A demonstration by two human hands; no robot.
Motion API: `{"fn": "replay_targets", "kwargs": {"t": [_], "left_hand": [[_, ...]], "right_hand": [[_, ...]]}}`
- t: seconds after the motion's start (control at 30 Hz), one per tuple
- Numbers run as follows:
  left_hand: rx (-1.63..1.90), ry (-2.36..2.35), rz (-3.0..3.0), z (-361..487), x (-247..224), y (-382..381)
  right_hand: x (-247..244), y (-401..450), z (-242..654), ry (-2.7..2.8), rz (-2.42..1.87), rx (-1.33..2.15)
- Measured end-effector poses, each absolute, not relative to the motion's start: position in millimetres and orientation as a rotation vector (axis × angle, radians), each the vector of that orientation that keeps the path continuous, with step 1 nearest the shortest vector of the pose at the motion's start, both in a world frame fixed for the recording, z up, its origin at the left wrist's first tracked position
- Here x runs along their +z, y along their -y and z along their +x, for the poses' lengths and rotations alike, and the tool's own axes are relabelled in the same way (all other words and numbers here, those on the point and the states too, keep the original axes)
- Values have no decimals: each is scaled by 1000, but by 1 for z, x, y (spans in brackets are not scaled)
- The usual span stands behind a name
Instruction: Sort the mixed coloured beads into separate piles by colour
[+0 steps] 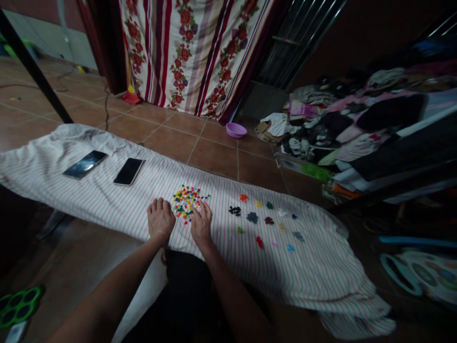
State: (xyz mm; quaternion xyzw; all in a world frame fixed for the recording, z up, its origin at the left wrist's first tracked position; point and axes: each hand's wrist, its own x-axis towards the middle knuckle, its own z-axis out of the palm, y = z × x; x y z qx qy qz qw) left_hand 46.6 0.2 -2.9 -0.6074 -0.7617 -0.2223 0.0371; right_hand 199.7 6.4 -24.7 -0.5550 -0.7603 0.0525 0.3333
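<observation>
Striped cloth (107, 200): 1, spread lengthwise across the tile floor (210, 147); carries all items below.
Floral curtain (189, 52): 1, hanging beyond the cloth's far edge.
Clothing heap (357, 128): 1, beyond the cloth's right end.
Purple basin (235, 130): 1, on the floor beyond the far edge, beside the clothing heap.
Smartphones: 2, lying flat near the far edge toward the left end, well apart from the hands; first smartphone (84, 164), second smartphone (129, 171).
Colored-piece pile (185, 202): 1, multicolored, mid-cloth; individual pieces too small to count.
Sorted groups (252, 217): about 14, small and separate, laid out right of the colored-piece pile, mostly one color each.
Forearms: 2, reaching forward from the near edge; left forearm (117, 281), right forearm (228, 290).
Left hand (160, 220): palm down on the cloth, fingers close together, open and empty, just beside the colored-piece pile's left side.
Right hand (202, 225): palm down, fingers narrowed against the colored-piece pile's lower right side; whether it holds a piece cannot be determined.
</observation>
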Motion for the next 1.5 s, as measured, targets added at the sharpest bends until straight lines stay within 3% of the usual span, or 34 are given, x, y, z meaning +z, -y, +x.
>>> {"fn": "replay_targets", "kwargs": {"t": [1.5], "left_hand": [[-612, 2311, -1836, 46, -2, 0]], "right_hand": [[-28, -5, 208, 1706, -1361, 148]]}}
